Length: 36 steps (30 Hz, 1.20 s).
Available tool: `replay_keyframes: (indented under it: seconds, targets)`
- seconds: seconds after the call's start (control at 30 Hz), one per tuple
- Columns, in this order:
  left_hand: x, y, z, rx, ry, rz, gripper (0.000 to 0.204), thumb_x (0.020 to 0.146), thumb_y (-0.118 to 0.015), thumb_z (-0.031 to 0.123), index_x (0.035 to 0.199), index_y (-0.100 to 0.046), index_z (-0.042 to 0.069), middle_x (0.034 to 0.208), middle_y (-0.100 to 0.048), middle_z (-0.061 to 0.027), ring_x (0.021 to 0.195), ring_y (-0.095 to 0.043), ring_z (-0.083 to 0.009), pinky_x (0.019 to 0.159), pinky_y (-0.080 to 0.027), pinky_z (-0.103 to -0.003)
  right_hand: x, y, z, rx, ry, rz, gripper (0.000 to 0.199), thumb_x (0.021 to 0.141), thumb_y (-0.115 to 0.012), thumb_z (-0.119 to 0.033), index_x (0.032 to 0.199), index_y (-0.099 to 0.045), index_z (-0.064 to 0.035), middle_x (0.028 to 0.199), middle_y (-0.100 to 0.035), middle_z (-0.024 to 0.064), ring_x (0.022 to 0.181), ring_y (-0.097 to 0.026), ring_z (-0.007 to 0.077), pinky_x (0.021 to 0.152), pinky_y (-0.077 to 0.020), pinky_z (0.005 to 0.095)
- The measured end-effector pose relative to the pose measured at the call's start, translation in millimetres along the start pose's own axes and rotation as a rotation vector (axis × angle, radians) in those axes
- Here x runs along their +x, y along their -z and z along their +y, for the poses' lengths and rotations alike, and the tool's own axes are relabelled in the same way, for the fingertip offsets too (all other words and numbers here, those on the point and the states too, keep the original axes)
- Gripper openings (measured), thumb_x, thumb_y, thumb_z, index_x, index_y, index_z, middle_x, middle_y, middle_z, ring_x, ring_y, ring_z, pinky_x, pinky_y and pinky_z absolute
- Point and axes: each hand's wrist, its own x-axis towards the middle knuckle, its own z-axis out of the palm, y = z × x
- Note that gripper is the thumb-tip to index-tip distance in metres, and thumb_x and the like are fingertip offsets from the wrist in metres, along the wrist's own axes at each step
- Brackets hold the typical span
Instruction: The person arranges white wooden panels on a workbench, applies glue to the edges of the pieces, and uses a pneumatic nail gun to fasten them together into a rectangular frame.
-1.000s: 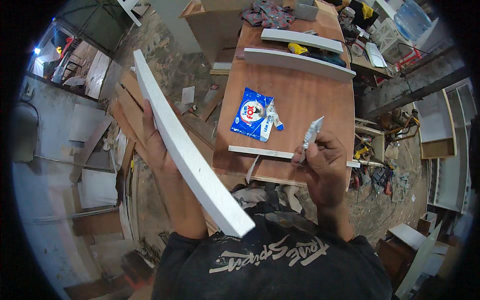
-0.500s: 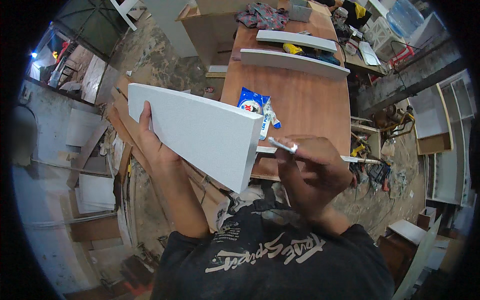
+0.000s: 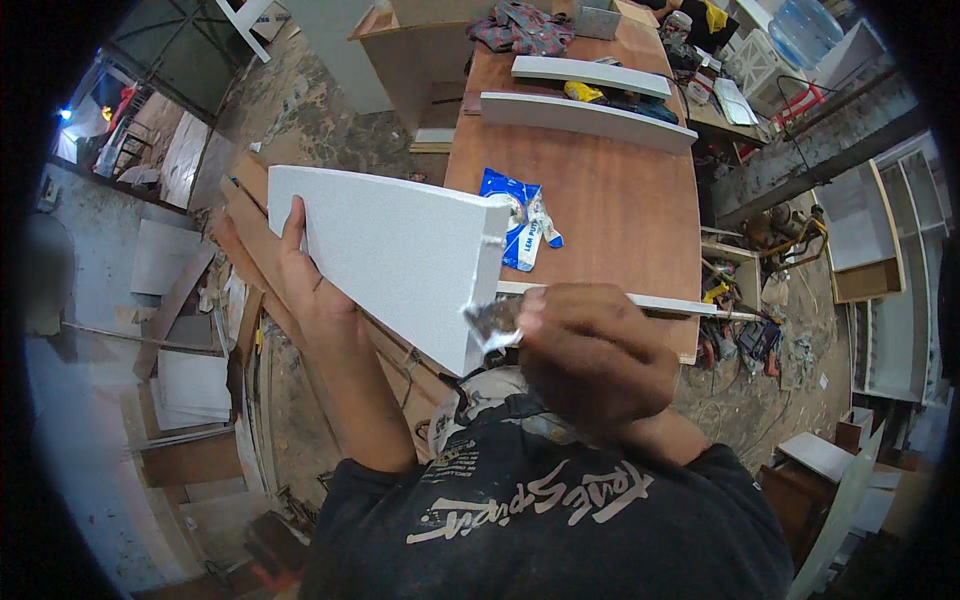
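A white tapered board (image 3: 390, 250) is held up over the near left of the workbench by my left hand (image 3: 315, 290). My left thumb lies on the board's face and the other fingers pass behind it. Closed around a small flat spreader (image 3: 492, 322), my right hand (image 3: 600, 350) is at the lower part of the board's right end. White paste shows on the spreader and in lumps along that end edge. Just beyond the board, a blue and white glue packet (image 3: 518, 225) rests on the brown workbench (image 3: 600, 200), its top crumpled.
Two white strips (image 3: 590, 122) lie across the far workbench, with a yellow and black tool (image 3: 590, 95) between them. Another white strip (image 3: 650, 300) runs along the near edge. Wooden planks (image 3: 250, 240) lean at left. A checked cloth (image 3: 520, 28) is at the back.
My right hand has moved left and down, bringing the spreader to the board's end edge. White paste now shows along that edge. The board has turned slightly in my left hand.
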Motion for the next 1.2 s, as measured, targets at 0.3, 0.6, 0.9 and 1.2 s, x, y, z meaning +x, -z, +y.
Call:
replay_keyframes:
  seconds: [0.3, 0.6, 0.9, 1.2]
  targets:
    - [13, 12, 5, -0.035, -0.092, 0.104, 0.040, 0.097, -0.063, 0.026, 0.128, -0.059, 0.001, 0.125, -0.066, -0.0161, 0.115, -0.063, -0.0329, 0.100, -0.051, -0.050, 8, 15, 0, -0.001, -0.164, 0.071, 0.028, 0.075, -0.078, 0.007, 0.101, -0.074, 0.0001, 0.088, -0.073, 0.0126, 0.083, -0.072, 0.0234, 0.074, -0.0582, 0.0332]
    - [3, 3, 2, -0.074, 0.042, 0.058, 0.042, 0.097, -0.063, 0.027, 0.131, -0.059, 0.002, 0.126, -0.066, -0.0162, 0.115, -0.064, -0.0337, 0.099, -0.052, -0.051, 39, 4, 18, -0.162, -0.022, 0.095, 0.022, 0.072, -0.079, 0.005, 0.092, -0.074, 0.0013, 0.085, -0.072, 0.0117, 0.076, -0.072, 0.0235, 0.070, -0.0580, 0.0325]
    - [-8, 13, -10, 0.088, -0.088, -0.212, 0.035, 0.104, -0.055, 0.029, 0.123, -0.061, 0.000, 0.110, -0.070, -0.0142, 0.101, -0.070, -0.0263, 0.089, -0.059, -0.039, 9, 4, 9, 0.144, 0.020, -0.251, 0.020, 0.078, -0.076, 0.007, 0.097, -0.076, 0.0001, 0.092, -0.072, 0.0127, 0.084, -0.073, 0.0251, 0.072, -0.0602, 0.0361]
    - [27, 44, -2, -0.043, -0.015, -0.037, 0.042, 0.096, -0.065, 0.029, 0.127, -0.059, 0.002, 0.122, -0.067, -0.0155, 0.112, -0.065, -0.0328, 0.097, -0.054, -0.050, 11, 21, 16, 0.222, -0.450, 0.001, 0.014, 0.080, -0.077, 0.004, 0.094, -0.074, 0.0043, 0.090, -0.073, 0.0114, 0.079, -0.071, 0.0184, 0.071, -0.0568, 0.0295]
